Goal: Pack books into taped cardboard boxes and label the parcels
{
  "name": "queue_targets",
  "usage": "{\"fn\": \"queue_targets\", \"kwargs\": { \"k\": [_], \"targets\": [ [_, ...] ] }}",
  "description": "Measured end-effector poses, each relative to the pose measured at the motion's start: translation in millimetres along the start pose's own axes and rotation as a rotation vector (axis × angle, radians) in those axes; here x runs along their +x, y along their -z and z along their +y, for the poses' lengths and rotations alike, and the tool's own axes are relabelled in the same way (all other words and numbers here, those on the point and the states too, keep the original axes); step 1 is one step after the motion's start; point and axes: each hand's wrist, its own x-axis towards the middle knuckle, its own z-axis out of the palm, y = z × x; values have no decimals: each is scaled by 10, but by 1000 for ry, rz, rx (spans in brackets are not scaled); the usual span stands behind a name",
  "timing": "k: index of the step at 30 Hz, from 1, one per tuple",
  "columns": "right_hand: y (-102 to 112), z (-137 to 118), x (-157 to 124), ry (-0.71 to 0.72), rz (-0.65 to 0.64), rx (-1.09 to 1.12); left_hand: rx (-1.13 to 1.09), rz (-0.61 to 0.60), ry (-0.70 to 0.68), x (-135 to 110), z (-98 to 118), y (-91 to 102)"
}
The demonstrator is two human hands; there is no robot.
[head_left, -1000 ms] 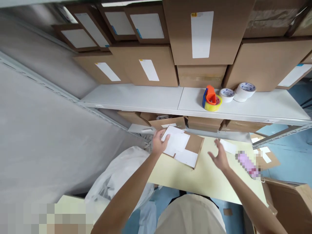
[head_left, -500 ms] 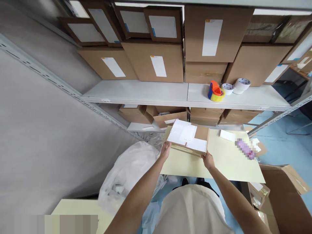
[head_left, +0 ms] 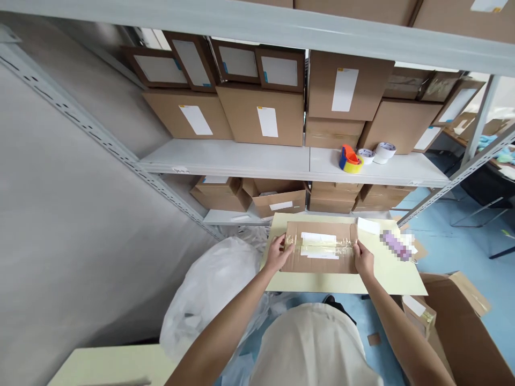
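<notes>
A brown cardboard box (head_left: 322, 264) is held between my two hands over the pale yellow table (head_left: 392, 276). Clear tape runs along its middle, and white labels lie partly under the tape. My left hand (head_left: 279, 252) grips the left end, fingers bent over the top face. At the opposite end, my right hand (head_left: 364, 258) is closed on the edge, with its fingertips partly hidden. Whether the box rests on the table or hangs just above it, I cannot tell. A white flat piece (head_left: 368, 226) lies just beyond my right hand.
A grey shelf (head_left: 241, 161) behind the table bears cardboard boxes, an orange-and-blue tape dispenser (head_left: 351, 160) and white tape rolls (head_left: 384, 153). A translucent plastic bag (head_left: 213, 289) bulges at the left. On the right stands a large open carton (head_left: 462, 321). A pixelated purple item (head_left: 396, 245) lies on the table.
The cardboard box has been turned so that its taped face now shows instead of the face with several white labels. Both hands still hold its ends. The view has shifted.
</notes>
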Motion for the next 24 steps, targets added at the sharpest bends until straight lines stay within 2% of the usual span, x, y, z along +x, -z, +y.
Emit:
{"fn": "queue_targets", "kwargs": {
  "k": [4, 8, 14, 17, 24],
  "targets": [
    [189, -86, 27, -46, -40, 3, 50, 11, -26, 5, 60, -60],
    [265, -100, 81, -85, -121, -57, 95, 31, -17, 79, 64, -132],
    [201, 4, 151, -111, -204, -9, 97, 28, 39, 180, -43, -225],
    [137, 48, 172, -153, -206, 10, 118, 17, 54, 209, -107, -294],
    [90, 72, 241, -159, -206, 6, 337, -40, 40, 249, -199, -398]
  ]
}}
